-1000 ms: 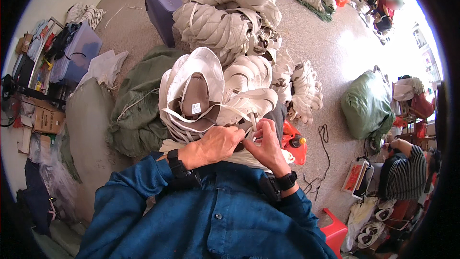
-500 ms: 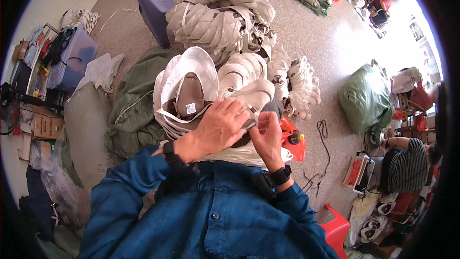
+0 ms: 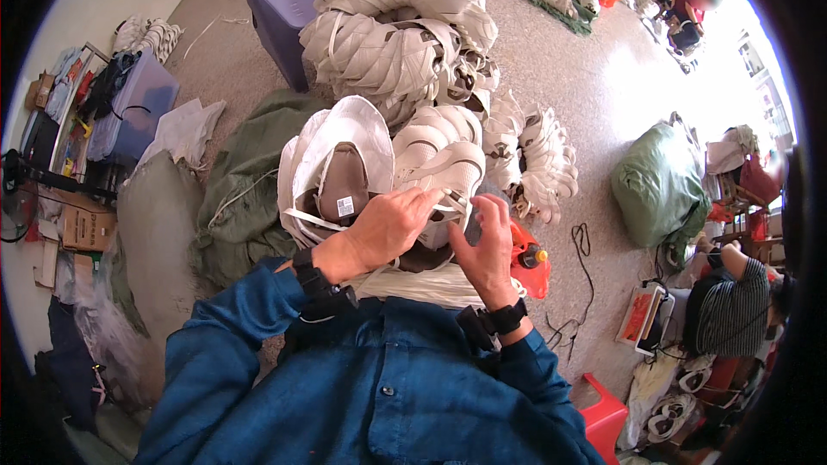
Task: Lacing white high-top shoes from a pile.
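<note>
In front of me lies a cream shoe upper (image 3: pixel 457 170), its toe pointing away and its dark opening toward me. My left hand (image 3: pixel 398 226) pinches the upper near its lacing area, fingers pressed together. Along the upper's right side, my right hand (image 3: pixel 487 251) has its thumb and fingers apart, with nothing visible between them. More cream uppers (image 3: pixel 422 131) are nested just beyond. To the left stand white uppers (image 3: pixel 366 116) with a brown lining (image 3: pixel 345 174) that carries a small white label. A bundle of cream cords (image 3: pixel 422 288) lies across my lap.
Large rings of strung uppers (image 3: pixel 370 56) sit ahead by a purple chair (image 3: pixel 289 13). Green cloth (image 3: pixel 245 176) lies left; a red bag with a bottle (image 3: pixel 532 257) rests right. Farther right are a black cord (image 3: pixel 586 271), a green sack (image 3: pixel 656 181), a red stool (image 3: pixel 606 418) and another person (image 3: pixel 732 306).
My right hand's fingers have spread and come away from the upper's edge. My left hand has shifted slightly, its fingers now bunched on the upper. The view has tilted a little.
</note>
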`<state>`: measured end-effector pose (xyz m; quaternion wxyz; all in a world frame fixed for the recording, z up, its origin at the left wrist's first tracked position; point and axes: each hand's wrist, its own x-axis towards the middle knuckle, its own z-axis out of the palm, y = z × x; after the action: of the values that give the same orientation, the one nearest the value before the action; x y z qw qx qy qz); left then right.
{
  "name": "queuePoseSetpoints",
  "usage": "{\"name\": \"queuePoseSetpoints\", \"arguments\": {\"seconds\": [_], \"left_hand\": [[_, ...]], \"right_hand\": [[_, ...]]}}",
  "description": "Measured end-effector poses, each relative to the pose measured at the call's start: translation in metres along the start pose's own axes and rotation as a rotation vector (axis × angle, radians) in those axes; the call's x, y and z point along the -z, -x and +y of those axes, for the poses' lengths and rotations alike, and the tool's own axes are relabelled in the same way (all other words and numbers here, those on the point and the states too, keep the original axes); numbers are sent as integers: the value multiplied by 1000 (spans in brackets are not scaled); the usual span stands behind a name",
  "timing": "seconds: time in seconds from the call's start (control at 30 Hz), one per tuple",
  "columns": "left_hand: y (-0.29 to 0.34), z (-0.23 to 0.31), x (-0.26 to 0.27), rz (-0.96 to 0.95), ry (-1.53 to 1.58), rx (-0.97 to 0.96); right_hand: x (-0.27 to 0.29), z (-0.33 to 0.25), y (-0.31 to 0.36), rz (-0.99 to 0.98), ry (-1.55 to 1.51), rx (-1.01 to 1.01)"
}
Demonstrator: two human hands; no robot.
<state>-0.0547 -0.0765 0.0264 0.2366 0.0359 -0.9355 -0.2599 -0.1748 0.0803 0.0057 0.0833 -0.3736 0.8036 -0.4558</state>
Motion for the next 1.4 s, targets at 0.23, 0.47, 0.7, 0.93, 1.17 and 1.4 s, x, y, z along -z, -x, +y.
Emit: {"name": "queuePoseSetpoints", "arguments": {"seconds": [0.23, 0.47, 0.7, 0.93, 1.17, 1.4], "left_hand": [[-2, 28, 28, -193, -81, 109], [3, 3, 13, -113, 51, 200], [-8, -15, 0, -117, 108, 213], [-10, -27, -3, -99, 110, 213], [-28, -21, 1, -72, 57, 264], [-33, -23, -7, -144, 400, 523]], "right_hand": [[-13, 1, -26, 117, -157, 216], [39, 69, -17, 342, -1000, -501], [109, 120, 11, 379, -1215, -609], [115, 148, 32, 378, -1286, -651], [77, 145, 49, 289, -133, -314], [60, 93, 43, 30, -150, -226]]}}
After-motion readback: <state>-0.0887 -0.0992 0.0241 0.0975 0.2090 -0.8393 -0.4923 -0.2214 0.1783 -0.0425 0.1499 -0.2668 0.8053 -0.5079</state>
